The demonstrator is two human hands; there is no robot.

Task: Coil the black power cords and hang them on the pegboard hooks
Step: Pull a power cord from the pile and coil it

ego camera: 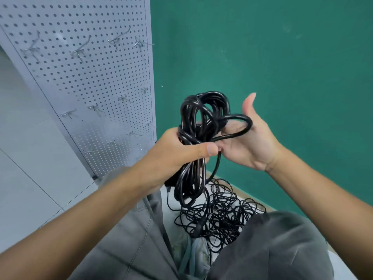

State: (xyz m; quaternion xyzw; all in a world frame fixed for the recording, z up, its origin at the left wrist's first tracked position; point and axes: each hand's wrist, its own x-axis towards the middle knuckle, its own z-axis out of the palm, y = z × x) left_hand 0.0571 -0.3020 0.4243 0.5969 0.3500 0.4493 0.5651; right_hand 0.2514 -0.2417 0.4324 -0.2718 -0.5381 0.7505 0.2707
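Between your hands, coiled cord point(198, 138) hangs vertical; left hand point(179, 152) clamps mid-bundle, right hand point(248, 138) spread, loop across palm. Pegboard hooks point(94, 109) up-left, nearer your left.

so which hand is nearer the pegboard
Left. The left hand, gripping the coiled cord, sits just right of the pegboard at its lower edge. The right hand is open farther right, before the green wall.
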